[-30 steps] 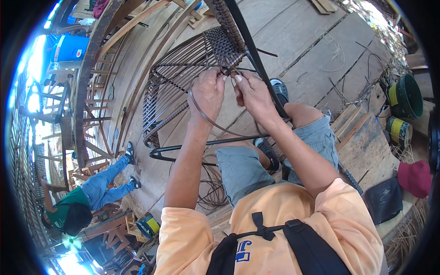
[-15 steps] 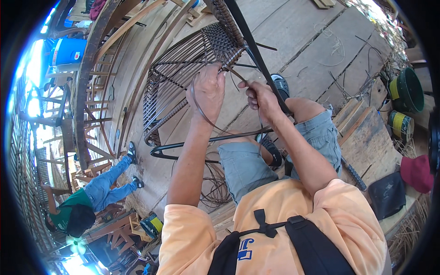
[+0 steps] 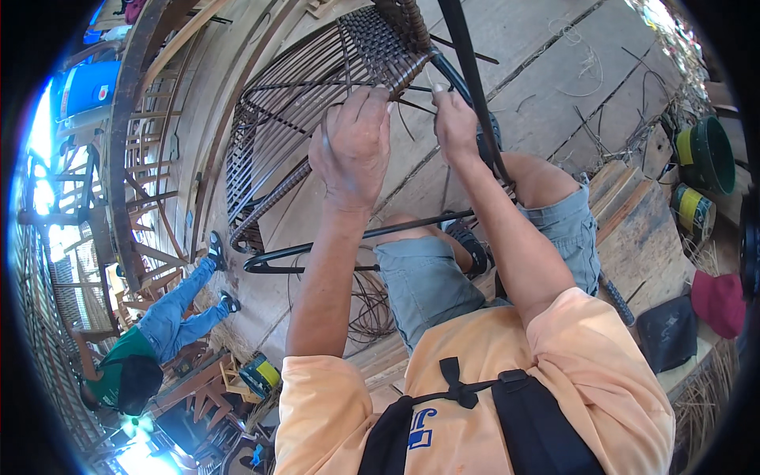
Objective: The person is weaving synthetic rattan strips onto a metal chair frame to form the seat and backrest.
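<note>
A dark metal chair frame (image 3: 356, 237) stands before me, partly woven with brown strands. My left hand (image 3: 352, 146) is closed at the lower end of the tight woven band (image 3: 381, 38), its fingertips hidden against it. A thin brown weaving strand (image 3: 325, 141), blurred, loops past the outer side of that hand from its fingers. My right hand (image 3: 457, 131) is closed in a pinch beside the dark frame bar (image 3: 473, 71). A short dark length of strand runs from the band toward its fingers; the grip itself is partly hidden.
Loose strands lie coiled (image 3: 368, 305) on the floor left of my legs. Green pots (image 3: 704, 156), a dark red hat (image 3: 719, 305) and wooden boards (image 3: 633, 229) are at right. Another person (image 3: 131, 368) works at far left near wooden frames and a blue cooler (image 3: 89, 89).
My right hand has moved up, closer to the frame bar. My left hand has risen slightly with the strand loop. The chair sits a little farther left and higher in view.
</note>
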{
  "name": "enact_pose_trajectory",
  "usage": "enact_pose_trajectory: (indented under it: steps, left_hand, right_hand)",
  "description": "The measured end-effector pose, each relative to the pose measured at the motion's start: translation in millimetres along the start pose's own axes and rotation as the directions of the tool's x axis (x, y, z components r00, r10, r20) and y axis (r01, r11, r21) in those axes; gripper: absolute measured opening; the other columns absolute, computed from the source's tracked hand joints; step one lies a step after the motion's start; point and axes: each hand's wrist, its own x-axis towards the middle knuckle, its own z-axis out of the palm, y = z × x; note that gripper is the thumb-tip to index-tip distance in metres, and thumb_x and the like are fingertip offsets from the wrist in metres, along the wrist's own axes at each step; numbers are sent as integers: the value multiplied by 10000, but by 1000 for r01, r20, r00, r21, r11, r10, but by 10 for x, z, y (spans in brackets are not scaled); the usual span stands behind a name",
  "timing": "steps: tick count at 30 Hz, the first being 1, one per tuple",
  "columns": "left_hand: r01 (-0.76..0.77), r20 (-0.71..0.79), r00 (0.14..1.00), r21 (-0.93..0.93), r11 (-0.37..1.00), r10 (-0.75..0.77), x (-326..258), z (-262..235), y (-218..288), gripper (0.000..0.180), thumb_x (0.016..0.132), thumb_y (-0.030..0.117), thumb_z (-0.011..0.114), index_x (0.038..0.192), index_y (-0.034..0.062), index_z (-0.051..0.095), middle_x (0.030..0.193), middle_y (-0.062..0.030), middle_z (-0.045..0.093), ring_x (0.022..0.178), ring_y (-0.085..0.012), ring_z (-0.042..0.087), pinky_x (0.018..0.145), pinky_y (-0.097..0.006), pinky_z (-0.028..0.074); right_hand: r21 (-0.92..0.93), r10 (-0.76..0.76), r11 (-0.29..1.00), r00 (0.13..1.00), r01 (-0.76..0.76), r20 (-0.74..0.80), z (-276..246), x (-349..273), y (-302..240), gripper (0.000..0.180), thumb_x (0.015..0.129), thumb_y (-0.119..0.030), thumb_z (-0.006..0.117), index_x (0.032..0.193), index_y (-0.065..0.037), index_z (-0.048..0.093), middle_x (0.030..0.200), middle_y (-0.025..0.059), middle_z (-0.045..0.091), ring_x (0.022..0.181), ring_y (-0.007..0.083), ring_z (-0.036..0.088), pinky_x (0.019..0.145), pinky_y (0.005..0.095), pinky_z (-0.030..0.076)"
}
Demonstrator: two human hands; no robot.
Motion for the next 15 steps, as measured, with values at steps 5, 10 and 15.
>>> enact_pose_trajectory:
  steps: [5,10,15]
  left_hand:
    - [-31,-31,999,36,999,32,-6,2,-24,226,699,119,676,918,146,628,892,16,617,683,-178,575,591,-299,467]
    - [-47,-89,995,-13,999,46,33,85,-112,221,697,104,680,909,140,629,865,4,629,676,-202,587,588,-313,477]
    - [-21,-136,991,-141,990,2,98,194,-212,200,697,115,682,887,143,630,876,-13,645,730,-228,610,608,-336,485]
  right_hand:
    - [-366,-117,923,993,121,33,287,290,41,275,839,-186,445,725,16,593,591,91,530,528,156,470,511,323,387]
    - [-875,-62,397,960,276,274,547,420,-182,165,820,-115,528,841,-78,688,786,128,659,840,224,652,646,316,521]
    - [-855,-132,317,912,411,389,672,716,150,251,828,-121,457,841,-3,677,906,221,640,854,332,643,737,399,526]
